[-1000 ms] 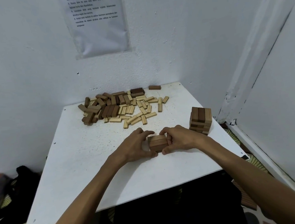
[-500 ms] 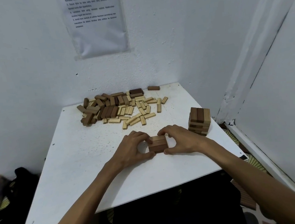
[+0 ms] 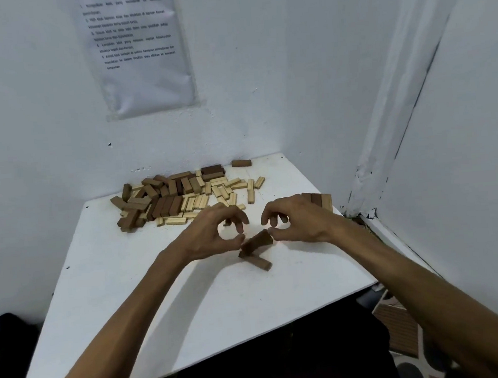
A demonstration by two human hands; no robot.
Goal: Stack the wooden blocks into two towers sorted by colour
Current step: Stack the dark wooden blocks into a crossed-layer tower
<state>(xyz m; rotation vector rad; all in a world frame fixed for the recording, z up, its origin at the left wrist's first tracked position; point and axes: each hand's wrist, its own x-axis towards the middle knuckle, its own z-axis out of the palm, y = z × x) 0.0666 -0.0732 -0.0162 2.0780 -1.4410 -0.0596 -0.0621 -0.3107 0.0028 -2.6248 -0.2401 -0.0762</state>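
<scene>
My left hand (image 3: 215,234) and my right hand (image 3: 299,220) hover just above the white table (image 3: 125,294), fingers loosely curled. Between the two thumb tips a dark brown block (image 3: 256,241) hangs tilted, its lower end resting on a second dark block (image 3: 259,262) that lies flat on the table. Both thumbs touch the tilted block's ends, and no finger wraps around it. A short tower of dark and light blocks (image 3: 322,201) stands at the right edge, mostly hidden by my right hand. The loose pile of dark and light blocks (image 3: 180,197) lies at the back.
One dark block (image 3: 241,163) lies alone near the back wall. White walls close the table at the back and right, with a printed sheet (image 3: 138,51) taped up. A dark bag (image 3: 9,324) sits on the floor at left.
The small bundle of dark blocks both hands gripped has come apart: one block lies flat and one leans on it. Both hands have lifted and loosened their fingers.
</scene>
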